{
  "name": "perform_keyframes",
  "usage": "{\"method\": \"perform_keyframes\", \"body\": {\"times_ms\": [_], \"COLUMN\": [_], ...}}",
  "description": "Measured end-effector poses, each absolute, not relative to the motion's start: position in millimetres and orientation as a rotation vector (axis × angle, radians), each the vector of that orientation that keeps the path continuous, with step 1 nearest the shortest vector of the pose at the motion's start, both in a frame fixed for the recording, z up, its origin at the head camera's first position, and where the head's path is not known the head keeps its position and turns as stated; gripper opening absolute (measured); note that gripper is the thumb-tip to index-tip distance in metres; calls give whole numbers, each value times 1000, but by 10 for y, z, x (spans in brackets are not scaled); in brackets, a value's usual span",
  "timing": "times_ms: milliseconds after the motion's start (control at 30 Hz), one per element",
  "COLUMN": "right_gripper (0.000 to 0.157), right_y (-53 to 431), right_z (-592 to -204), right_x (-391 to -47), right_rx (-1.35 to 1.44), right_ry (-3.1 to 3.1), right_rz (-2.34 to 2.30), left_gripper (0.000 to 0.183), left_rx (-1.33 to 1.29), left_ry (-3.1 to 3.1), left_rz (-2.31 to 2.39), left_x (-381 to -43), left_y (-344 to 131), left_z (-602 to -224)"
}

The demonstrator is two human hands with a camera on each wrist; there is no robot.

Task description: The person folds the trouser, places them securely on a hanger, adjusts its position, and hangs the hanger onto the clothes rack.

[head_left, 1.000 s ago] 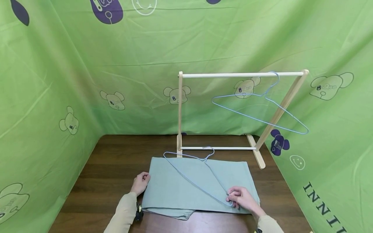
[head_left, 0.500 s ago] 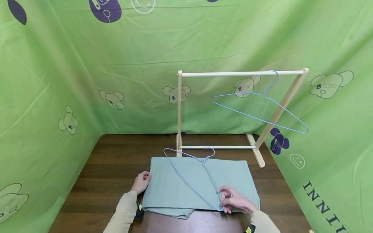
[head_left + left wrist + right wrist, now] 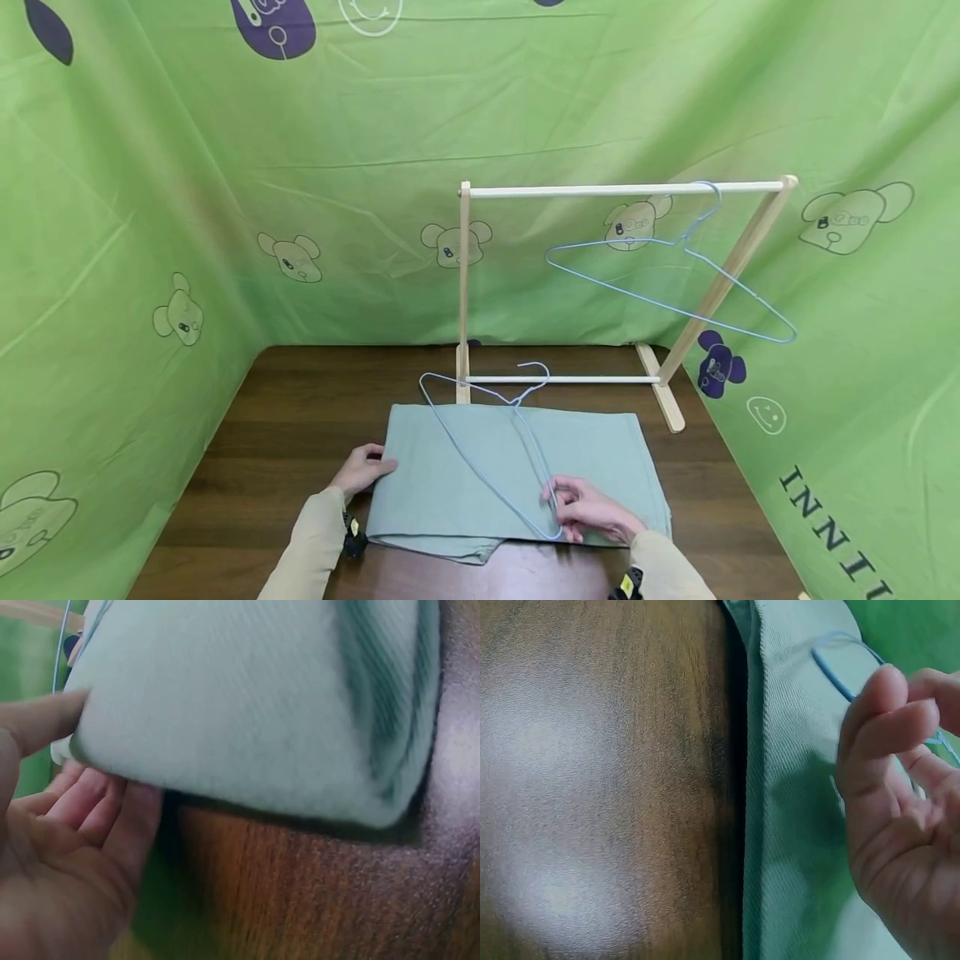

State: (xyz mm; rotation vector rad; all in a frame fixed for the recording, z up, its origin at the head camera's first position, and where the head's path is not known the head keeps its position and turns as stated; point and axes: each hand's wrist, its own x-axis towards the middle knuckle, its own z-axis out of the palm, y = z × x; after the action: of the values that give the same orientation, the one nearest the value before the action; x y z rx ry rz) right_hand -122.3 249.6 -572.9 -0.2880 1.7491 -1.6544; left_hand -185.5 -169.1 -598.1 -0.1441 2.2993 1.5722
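Note:
A folded pale green cloth (image 3: 427, 500) lies on the wooden table, its fold layers showing at the near edge. At its left edge my left hand (image 3: 363, 468) pinches it; the left wrist view shows the thumb (image 3: 45, 720) on top and the other fingers under the edge. My right hand (image 3: 592, 510) holds a light blue wire hanger (image 3: 516, 402) by its near corner, above the cloth's front part. The hanger's hook points away toward the back. In the right wrist view the thumb and fingers close round the wire (image 3: 829, 671), partly hiding it.
Behind the cloth stands a wooden rack with a white top rail (image 3: 585, 192) and a low white bar (image 3: 562, 380). A second blue hanger (image 3: 622, 292) hangs from its right part. Green printed curtains (image 3: 360, 233) enclose the table (image 3: 300, 400) at the back and sides.
My right hand has moved left with the hanger's near corner, turning the hanger more lengthwise. The left thumb has come over the cloth's left edge.

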Motion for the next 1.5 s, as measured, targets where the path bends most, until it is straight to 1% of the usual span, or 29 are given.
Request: {"method": "perform_keyframes", "body": {"times_ms": [100,167,267,400,467,567,733,933,1167,1233,1400,1500], "right_gripper": [58,63,59,41,37,39,38,37,49,46,35,33], "right_y": [2499,2502,2508,2509,2513,2540,2635,2743,2800,2796,2720,2652], "right_z": [-5755,-5765,-5771,-5738,-5720,-5714,-5741,-5777,-5794,-5778,-5744,-5741], "right_x": [-1251,-1263,-1275,-1295,-1309,-1332,-1345,-1362,-1400,-1401,-1415,-1436], "right_rx": [-394,-436,-437,-394,-371,-340,-295,-338,-398,-382,-299,-278], "right_ry": [1767,1766,1749,1710,1692,1727,1858,1915,1858,1839,1827,1845], "right_rz": [-1649,-1651,-1663,-1690,-1708,-1719,-1691,-1673,-1688,-1680,-1666,-1662], "left_gripper": [56,61,60,56,54,52,55,58,55,55,60,63], "left_rx": [-136,-130,-96,-38,-21,-16,5,36,45,59,55,36], "left_ry": [2150,2095,2051,2005,2009,2011,1990,1930,1879,1877,1879,1901], "left_rz": [1590,1592,1614,1655,1659,1661,1660,1697,1746,1742,1719,1702], "left_x": [-1831,-1820,-1815,-1814,-1808,-1792,-1783,-1805,-1813,-1808,-1797,-1801], "left_y": [-1712,-1724,-1726,-1708,-1696,-1679,-1664,-1644,-1591,-1575,-1586,-1626], "left_z": [-5983,-5988,-5994,-5996,-5990,-5983,-6002,-6061,-6106,-6109,-6081,-6063]}}
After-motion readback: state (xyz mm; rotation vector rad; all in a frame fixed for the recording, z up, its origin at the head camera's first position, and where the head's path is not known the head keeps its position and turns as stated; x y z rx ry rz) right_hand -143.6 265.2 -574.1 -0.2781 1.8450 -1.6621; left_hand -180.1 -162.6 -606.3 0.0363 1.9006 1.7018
